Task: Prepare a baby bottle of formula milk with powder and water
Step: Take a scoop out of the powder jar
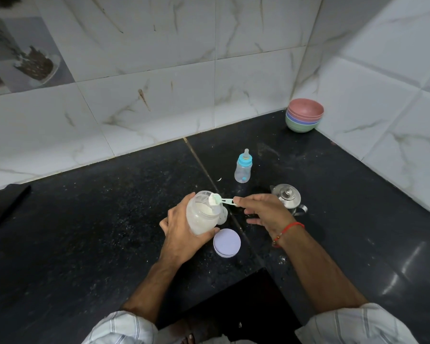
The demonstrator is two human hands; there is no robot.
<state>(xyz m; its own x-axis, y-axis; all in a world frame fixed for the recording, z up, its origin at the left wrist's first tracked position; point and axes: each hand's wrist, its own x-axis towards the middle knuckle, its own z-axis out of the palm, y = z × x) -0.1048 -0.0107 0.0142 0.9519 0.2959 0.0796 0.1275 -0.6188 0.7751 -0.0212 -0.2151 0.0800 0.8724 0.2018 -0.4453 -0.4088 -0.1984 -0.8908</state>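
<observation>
My left hand (pixel 181 229) grips a clear jar of white formula powder (pixel 202 214), tilted toward the right above the black counter. My right hand (pixel 263 211) pinches the handle of a pale green scoop (pixel 217 200), whose bowl holds powder at the jar's open mouth. A small clear object (pixel 223 216) stands just behind the jar, mostly hidden; what it is I cannot tell. A baby bottle with a blue collar and teat (pixel 243 167) stands upright further back. The jar's lilac lid (pixel 227 242) lies flat near my left wrist.
A steel kettle with a lid (pixel 287 198) stands right behind my right hand. Stacked coloured bowls (pixel 304 115) sit in the back right corner. A dark flat object (pixel 3 207) lies at the far left. Tiled walls bound the counter (pixel 97 219) at back and right.
</observation>
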